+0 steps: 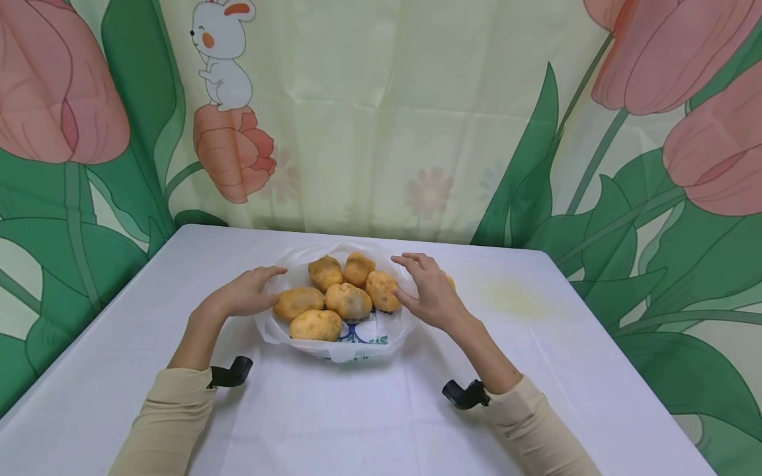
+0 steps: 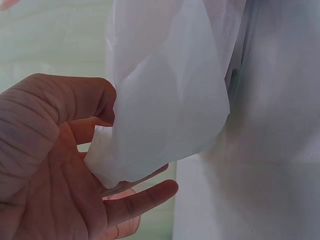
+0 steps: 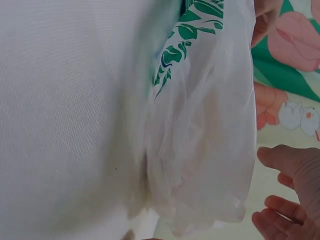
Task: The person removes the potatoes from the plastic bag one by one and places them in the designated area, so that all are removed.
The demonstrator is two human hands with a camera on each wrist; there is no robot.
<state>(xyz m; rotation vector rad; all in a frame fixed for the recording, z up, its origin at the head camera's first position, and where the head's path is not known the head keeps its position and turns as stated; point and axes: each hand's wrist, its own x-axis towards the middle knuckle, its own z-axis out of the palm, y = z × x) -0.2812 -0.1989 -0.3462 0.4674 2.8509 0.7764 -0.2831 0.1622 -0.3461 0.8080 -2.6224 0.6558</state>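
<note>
A thin white plastic bag [image 1: 340,352] with green and blue print lies spread on the table, its mouth facing up. Several potatoes [image 1: 348,301] are inside it. My left hand [image 1: 245,292] is at the bag's left rim, thumb and fingers apart. In the left wrist view, a flap of the bag [image 2: 165,110] hangs between the thumb and fingers of that hand [image 2: 60,165]. Over the right rim is my right hand [image 1: 433,294], its fingers spread and loosely bent. The right wrist view shows this hand [image 3: 295,195] slightly apart from the bag [image 3: 205,150].
Another potato [image 1: 450,282] shows partly behind my right hand, outside the bag. A white cloth covers the table [image 1: 369,423], with a faint yellowish stain on the right. Behind the far edge hangs a printed curtain [image 1: 381,132]. Each wrist carries a small black camera mount [image 1: 233,372].
</note>
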